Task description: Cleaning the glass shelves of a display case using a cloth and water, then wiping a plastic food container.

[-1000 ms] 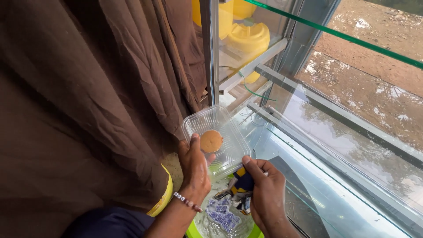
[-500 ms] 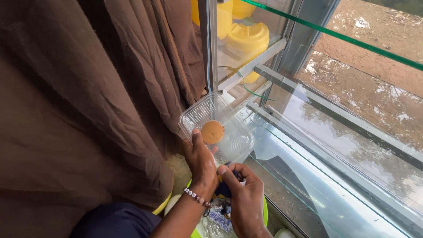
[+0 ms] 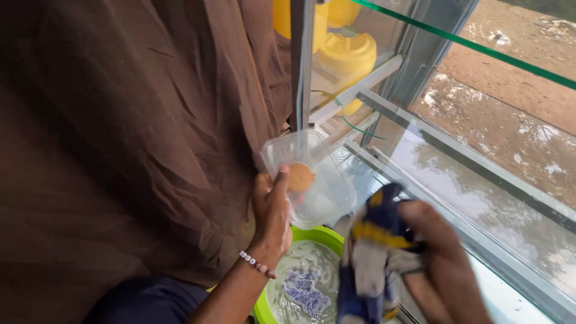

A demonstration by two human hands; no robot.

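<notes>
Left hand: the left hand (image 3: pixel 271 211) is gripping a clear plastic tub (image 3: pixel 309 177), thumb clamped on its rim, just above the green basin (image 3: pixel 327 235).
Tub contents: a round brown piece (image 3: pixel 300 177) is lying inside.
Right hand: the right hand (image 3: pixel 443 264) is clutching a blue and yellow cloth (image 3: pixel 375 255) beside the basin.

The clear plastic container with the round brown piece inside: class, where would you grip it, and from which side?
Probably the near-left rim of the clear plastic container, approached from below, where the left hand holds it. The container is tilted and its walls look thin, so pinching the rim seems safest.
</notes>
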